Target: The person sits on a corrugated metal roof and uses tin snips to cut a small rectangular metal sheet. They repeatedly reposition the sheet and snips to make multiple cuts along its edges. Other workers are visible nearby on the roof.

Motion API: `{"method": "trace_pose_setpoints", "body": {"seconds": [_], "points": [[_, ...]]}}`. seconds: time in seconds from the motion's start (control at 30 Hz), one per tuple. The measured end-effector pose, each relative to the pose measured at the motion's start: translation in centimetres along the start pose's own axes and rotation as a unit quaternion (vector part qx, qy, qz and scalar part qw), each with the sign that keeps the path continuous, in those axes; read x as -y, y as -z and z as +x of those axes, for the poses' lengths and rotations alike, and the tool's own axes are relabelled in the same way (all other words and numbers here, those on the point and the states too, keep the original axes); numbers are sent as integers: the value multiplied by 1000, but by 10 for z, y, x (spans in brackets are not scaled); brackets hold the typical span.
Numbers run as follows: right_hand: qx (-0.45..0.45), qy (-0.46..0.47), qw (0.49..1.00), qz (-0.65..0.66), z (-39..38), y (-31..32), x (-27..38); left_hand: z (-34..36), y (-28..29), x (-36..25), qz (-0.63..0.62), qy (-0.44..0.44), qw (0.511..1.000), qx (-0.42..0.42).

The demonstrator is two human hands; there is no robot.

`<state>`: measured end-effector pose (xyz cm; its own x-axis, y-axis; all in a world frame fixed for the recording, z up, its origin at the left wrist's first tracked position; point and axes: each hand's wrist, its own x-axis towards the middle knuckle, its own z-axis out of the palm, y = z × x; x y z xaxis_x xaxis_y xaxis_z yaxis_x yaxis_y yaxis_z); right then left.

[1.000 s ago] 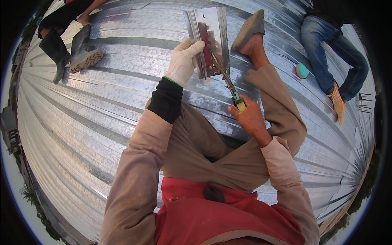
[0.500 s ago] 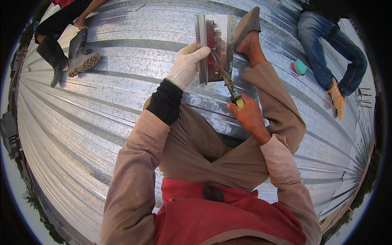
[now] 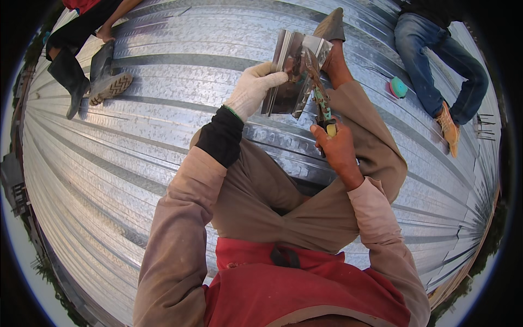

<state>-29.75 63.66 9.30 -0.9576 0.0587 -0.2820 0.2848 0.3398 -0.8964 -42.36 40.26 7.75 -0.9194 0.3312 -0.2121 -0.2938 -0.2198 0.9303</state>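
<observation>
My left hand (image 3: 250,88), in a white knit glove, is closed on the left edge of a short, shiny bent sheet-metal piece (image 3: 284,99), thumb lying across its face. The piece leans a little to the right, with folded ribs along its left side. In my bare right hand (image 3: 339,148) are tin snips (image 3: 321,102) with worn green and yellow handles. Their blades point away from me and lie at the right part of the metal piece. Whether the blades bite into the edge or only rest against it, I cannot tell.
I sit on ribbed metal roofing sheets (image 3: 136,144), my right foot (image 3: 336,60) just beyond the piece. At the far left a person in black rubber boots (image 3: 70,76) sits. Another person in jeans (image 3: 422,49) is at the far right, near a small green and pink round object (image 3: 398,87).
The metal piece has tilted to the right. The snips have shifted right and away from me, from across the piece's middle to its right part, and my right hand moved right with them.
</observation>
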Motion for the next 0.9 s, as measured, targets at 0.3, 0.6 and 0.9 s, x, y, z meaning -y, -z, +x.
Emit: {"method": "trace_pose_setpoints", "body": {"seconds": [0.3,0.6,0.9], "points": [[6,6,999,-41,5,2,-14,-8,-9,-16,42,35,998,6],[25,-16,998,-54,3,3,-8,-1,-3,-3,21,-8,1000,18],[46,-20,994,-101,4,4,-8,-3,0,-8,27,3,1000,3]]}}
